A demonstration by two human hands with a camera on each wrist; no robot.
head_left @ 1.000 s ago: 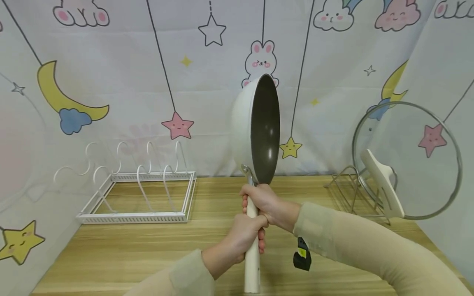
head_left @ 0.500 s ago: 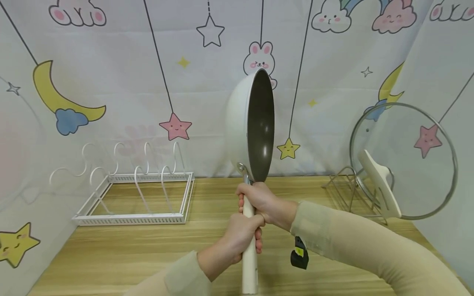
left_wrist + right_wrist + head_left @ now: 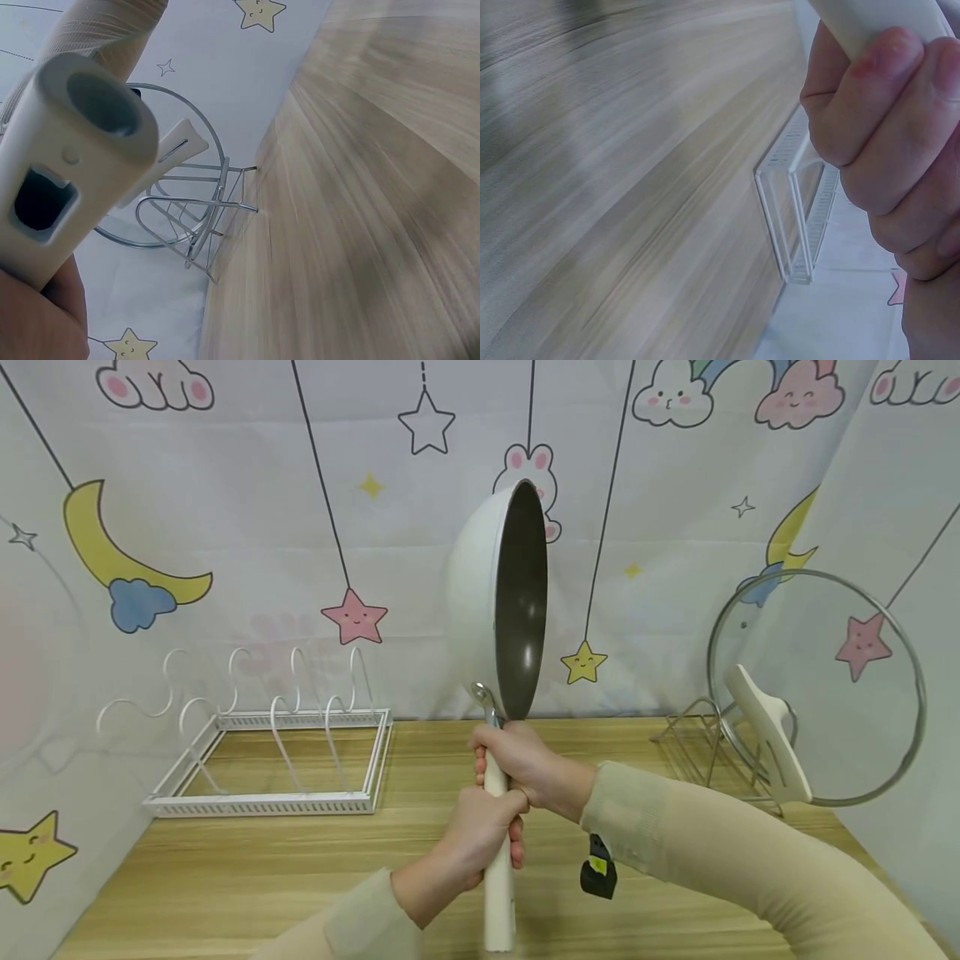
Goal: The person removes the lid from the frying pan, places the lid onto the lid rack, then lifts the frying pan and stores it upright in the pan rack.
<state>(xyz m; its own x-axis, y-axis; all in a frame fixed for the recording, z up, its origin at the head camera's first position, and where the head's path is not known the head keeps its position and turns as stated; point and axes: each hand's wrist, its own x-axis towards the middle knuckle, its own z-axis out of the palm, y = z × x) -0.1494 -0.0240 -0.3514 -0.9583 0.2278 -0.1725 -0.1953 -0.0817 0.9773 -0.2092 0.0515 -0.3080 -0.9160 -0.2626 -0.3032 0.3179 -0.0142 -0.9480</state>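
A white frying pan (image 3: 472,585) with a dark inside stands on edge in the air, its open side turned to the right. Both hands grip its cream handle (image 3: 498,902). My right hand (image 3: 528,760) wraps the upper part, just below the metal joint. Directly under it, my left hand (image 3: 480,831) holds the lower part, the two hands touching. The handle's butt end sticks out below the left hand; in the left wrist view its hollow end (image 3: 105,105) looms close. Curled fingers (image 3: 900,127) round the handle fill the right wrist view's upper right.
A white wire rack (image 3: 262,802) stands at the left back of the wooden table (image 3: 247,893). At the right back, a metal rack (image 3: 690,743) holds a glass lid (image 3: 918,693) with a cream slotted bracket (image 3: 776,743). A patterned curtain (image 3: 442,535) hangs behind.
The pan and both hands have shifted slightly left and up. The grip on the handle is the same.
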